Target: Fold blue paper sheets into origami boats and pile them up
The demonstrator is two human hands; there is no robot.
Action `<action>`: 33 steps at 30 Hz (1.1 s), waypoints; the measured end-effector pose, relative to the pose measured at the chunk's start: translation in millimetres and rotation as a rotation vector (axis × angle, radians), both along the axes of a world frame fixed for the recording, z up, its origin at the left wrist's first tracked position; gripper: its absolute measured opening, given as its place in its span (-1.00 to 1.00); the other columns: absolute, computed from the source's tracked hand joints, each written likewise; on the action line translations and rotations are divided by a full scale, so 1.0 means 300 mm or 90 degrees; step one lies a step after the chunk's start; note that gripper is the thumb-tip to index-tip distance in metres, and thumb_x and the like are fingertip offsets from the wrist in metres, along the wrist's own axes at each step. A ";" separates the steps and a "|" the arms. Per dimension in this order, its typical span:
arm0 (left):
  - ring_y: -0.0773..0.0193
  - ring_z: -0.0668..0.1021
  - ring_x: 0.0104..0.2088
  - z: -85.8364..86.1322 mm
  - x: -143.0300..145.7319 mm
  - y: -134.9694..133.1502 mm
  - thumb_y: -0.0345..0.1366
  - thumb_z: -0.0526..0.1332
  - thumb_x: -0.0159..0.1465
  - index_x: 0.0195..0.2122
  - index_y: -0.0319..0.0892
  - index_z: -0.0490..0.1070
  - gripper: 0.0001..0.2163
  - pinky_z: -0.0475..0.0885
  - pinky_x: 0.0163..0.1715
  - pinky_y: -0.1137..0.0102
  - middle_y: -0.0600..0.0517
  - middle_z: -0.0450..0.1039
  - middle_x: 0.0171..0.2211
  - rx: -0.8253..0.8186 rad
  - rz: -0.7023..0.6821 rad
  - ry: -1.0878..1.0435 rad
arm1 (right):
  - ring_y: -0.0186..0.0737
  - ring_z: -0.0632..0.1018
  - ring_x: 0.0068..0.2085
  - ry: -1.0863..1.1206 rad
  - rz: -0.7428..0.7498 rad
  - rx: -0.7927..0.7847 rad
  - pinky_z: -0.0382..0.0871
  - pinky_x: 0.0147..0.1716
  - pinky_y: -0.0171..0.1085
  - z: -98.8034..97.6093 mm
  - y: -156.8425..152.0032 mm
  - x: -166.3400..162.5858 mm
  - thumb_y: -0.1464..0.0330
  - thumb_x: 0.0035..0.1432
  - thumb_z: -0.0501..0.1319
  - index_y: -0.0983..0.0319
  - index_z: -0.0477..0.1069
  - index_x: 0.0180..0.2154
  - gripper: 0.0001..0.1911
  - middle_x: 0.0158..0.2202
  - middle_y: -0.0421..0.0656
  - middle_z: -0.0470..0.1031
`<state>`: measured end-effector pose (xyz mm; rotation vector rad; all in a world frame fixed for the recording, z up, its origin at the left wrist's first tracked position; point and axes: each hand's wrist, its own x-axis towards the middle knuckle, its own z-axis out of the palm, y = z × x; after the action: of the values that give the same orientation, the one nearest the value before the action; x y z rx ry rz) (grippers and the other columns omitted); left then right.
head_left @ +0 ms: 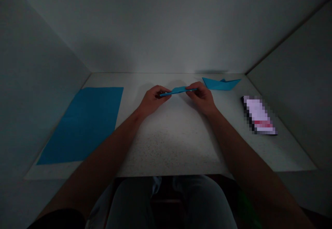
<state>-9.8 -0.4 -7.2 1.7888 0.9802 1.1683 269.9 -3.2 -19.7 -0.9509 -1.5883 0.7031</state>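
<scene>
A small folded piece of blue paper point(178, 90) is held just above the middle of the white table point(168, 142). My left hand point(153, 99) pinches its left end with fingers closed. My right hand point(202, 97) pinches its right end the same way. The paper looks flattened into a narrow strip between the two hands.
A flat blue sheet point(84, 123) lies on the table's left side. A finished blue paper boat point(221, 83) rests at the back right. A phone point(259, 115), its screen lit, lies on the right. Grey walls enclose the table on three sides.
</scene>
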 end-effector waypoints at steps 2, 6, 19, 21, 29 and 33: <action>0.27 0.66 -0.23 0.004 0.002 -0.010 -0.17 0.50 0.34 -0.14 -0.12 0.65 -0.83 0.61 -0.19 0.36 0.00 0.65 -0.17 0.038 -0.020 0.038 | -0.18 0.58 -0.19 -0.002 -0.011 0.008 0.60 -0.26 -0.16 0.004 0.001 0.000 0.02 0.29 0.51 0.04 0.66 -0.02 -0.66 -0.02 -0.11 0.56; 0.24 0.71 -0.12 0.005 0.007 -0.029 -0.25 0.46 0.37 -0.03 -0.10 0.60 -0.81 0.66 -0.03 0.27 -0.04 0.68 -0.02 0.029 -0.125 0.058 | -0.16 0.67 -0.13 0.036 0.063 -0.067 0.70 -0.26 -0.15 0.008 -0.011 -0.013 0.00 0.28 0.53 -0.08 0.48 0.33 -0.33 0.23 -0.09 0.57; 0.08 0.77 -0.07 0.022 0.025 -0.063 -0.12 0.60 0.27 0.14 -0.09 0.45 -0.49 0.67 -0.20 0.25 -0.12 0.70 0.01 -0.065 -0.170 0.017 | -0.06 0.66 0.04 -0.071 0.160 -0.082 0.68 -0.24 -0.18 0.046 -0.073 -0.053 0.01 0.17 0.63 0.02 0.58 0.22 -0.33 0.23 -0.04 0.58; 0.09 0.77 -0.10 0.022 0.025 -0.064 -0.13 0.61 0.26 0.15 -0.07 0.44 -0.47 0.64 -0.26 0.30 -0.08 0.71 -0.04 -0.079 -0.159 0.016 | -0.04 0.65 0.07 -0.077 0.150 -0.075 0.67 -0.24 -0.19 0.044 -0.074 -0.052 0.01 0.19 0.62 0.02 0.57 0.23 -0.35 0.25 -0.03 0.55; 0.24 0.77 -0.10 0.015 0.029 -0.058 -0.22 0.62 0.23 0.07 -0.07 0.40 -0.50 0.68 -0.14 0.31 -0.18 0.50 0.36 -0.034 -0.146 -0.063 | -0.09 0.65 0.03 -0.055 0.151 -0.074 0.66 -0.24 -0.20 0.025 -0.069 -0.052 0.02 0.21 0.60 -0.01 0.51 0.26 -0.33 0.27 -0.04 0.52; 0.26 0.77 -0.10 0.010 0.025 -0.054 -0.20 0.61 0.25 0.05 -0.06 0.39 -0.52 0.68 -0.16 0.35 -0.18 0.46 0.39 -0.033 -0.135 -0.086 | -0.07 0.63 0.03 -0.065 0.132 -0.064 0.64 -0.26 -0.20 0.026 -0.068 -0.050 0.02 0.22 0.59 -0.01 0.51 0.24 -0.36 0.24 -0.04 0.52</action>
<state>-2.2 -16.7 -4.2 1.7032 0.7181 1.1045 255.0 -23.7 -11.9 -0.9147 -1.7719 0.8979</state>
